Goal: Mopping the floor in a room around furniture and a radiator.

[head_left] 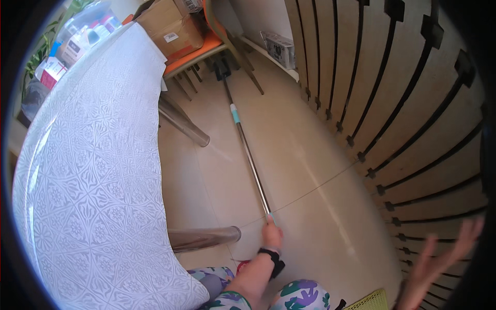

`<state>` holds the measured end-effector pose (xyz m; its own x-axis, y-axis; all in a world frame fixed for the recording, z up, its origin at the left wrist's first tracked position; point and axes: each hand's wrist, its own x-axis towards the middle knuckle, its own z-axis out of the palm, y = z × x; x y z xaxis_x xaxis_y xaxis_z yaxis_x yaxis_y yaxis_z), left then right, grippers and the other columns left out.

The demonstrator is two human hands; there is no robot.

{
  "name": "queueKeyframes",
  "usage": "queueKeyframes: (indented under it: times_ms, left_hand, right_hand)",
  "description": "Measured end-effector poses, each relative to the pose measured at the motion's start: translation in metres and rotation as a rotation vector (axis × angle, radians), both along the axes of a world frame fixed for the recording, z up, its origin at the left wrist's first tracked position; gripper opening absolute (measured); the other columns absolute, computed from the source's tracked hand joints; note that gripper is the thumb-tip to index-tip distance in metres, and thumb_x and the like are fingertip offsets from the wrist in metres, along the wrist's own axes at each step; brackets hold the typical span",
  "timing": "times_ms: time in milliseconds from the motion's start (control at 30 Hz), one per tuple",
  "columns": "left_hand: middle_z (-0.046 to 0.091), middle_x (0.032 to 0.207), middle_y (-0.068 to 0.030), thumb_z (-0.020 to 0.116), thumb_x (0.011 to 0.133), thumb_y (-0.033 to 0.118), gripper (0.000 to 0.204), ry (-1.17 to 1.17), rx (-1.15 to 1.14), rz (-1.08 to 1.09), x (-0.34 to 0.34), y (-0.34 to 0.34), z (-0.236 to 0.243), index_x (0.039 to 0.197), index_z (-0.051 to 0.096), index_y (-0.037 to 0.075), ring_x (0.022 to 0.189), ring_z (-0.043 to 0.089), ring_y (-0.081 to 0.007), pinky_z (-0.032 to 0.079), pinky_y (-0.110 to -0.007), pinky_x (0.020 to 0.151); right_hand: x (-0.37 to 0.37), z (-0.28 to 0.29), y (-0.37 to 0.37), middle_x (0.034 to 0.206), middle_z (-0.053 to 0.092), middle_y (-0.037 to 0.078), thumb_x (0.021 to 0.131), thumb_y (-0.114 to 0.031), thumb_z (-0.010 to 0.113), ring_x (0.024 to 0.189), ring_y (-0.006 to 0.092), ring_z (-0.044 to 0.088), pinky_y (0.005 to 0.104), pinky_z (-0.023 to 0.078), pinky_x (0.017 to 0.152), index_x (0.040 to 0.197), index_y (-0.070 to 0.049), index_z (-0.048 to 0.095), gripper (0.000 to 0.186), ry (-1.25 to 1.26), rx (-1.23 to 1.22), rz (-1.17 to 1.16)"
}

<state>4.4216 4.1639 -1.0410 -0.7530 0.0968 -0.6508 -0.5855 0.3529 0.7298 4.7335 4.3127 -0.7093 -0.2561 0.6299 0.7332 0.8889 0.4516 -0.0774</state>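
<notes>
1. Grips the near end of the long metal pole (250, 168) with the left hand (272, 235), fingers closed around it, arm reaching low and forward, probably to keep the shaft at a flat slant
2. Extends, as a pole, away from the left hand over the tiled floor (305, 181), past a teal-and-white joint (235, 113), to a dark head (222, 70) among the legs of the orange chair (209, 44); likely held by the very end for the longest reach beneath the seat
3. Holds nothing visible in the right hand (439, 256), open with fingers spread, blurred, raised near the barred railing (382, 70), perhaps for balance; cannot tell whether touching the bars
4. Bears a large cardboard box (178, 26) on the orange seat, presumably for storage off the floor; cannot tell the full number of boxes at the upper rim
5. Crowds bottles and packages (75, 49) along the far side of the white-covered desk (98, 170), likely for keeping together; overlap too much for a sure count
6. Counts as one pole, one dark head, one joint, one orange chair, two metal desk legs (206, 238), and one black wristband (277, 264) on the left arm
7. Includes also one wrapped pack (279, 49) by the wall, maybe tucked there out of the walkway, and more than ten dark bars in the railing
</notes>
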Motion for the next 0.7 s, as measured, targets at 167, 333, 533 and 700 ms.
queueKeyframes:
  times_ms: [167,333,533,700]
  left_hand:
    - [0.047,0.056,-0.007,0.048,0.09,0.052,0.046,-0.041,0.21,-0.008,-0.089,0.078,0.007,0.079,0.052,0.007,0.043,0.048,-0.0216,0.039,-0.033,0.038]
    - [0.05,0.065,-0.0067,0.05,0.091,0.041,0.034,-0.086,0.353,-0.072,-0.152,0.136,0.06,0.09,0.05,0.007,0.05,0.052,-0.0203,0.042,-0.034,0.038]
    - [0.052,0.075,-0.0045,0.049,0.093,0.024,0.015,0.098,0.325,-0.171,-0.1,0.073,0.034,0.103,0.047,0.014,0.058,0.053,-0.0133,0.045,-0.028,0.042]
    - [0.052,0.067,-0.003,0.051,0.092,0.021,0.017,0.134,0.277,-0.143,0.011,-0.005,0.007,0.102,0.049,0.008,0.046,0.047,-0.0102,0.037,-0.026,0.037]
  right_hand:
    - [-0.054,-0.115,-0.032,0.142,0.026,0.023,0.075,0.0,0.056,0.136,0.0425,0.014,0.0567,0.008,0.109,0.127,-0.003,0.038,0.055,0.0,-0.684,0.288]
    - [-0.065,-0.24,-0.058,0.131,0.04,0.021,0.079,-0.005,0.058,0.13,0.0398,0.028,0.0526,0.015,0.109,0.118,-0.001,0.049,0.04,0.077,-1.067,0.427]
    - [-0.152,-0.259,-0.041,0.117,0.054,0.022,0.084,-0.012,0.056,0.111,0.0376,0.05,0.0413,0.037,0.1,0.115,0.003,0.052,0.034,0.349,-1.227,0.715]
    - [-0.248,-0.252,-0.037,0.12,0.053,0.024,0.089,-0.025,0.051,0.114,0.0374,0.049,0.0396,0.04,0.095,0.124,0.004,0.047,0.045,0.332,-1.193,0.816]
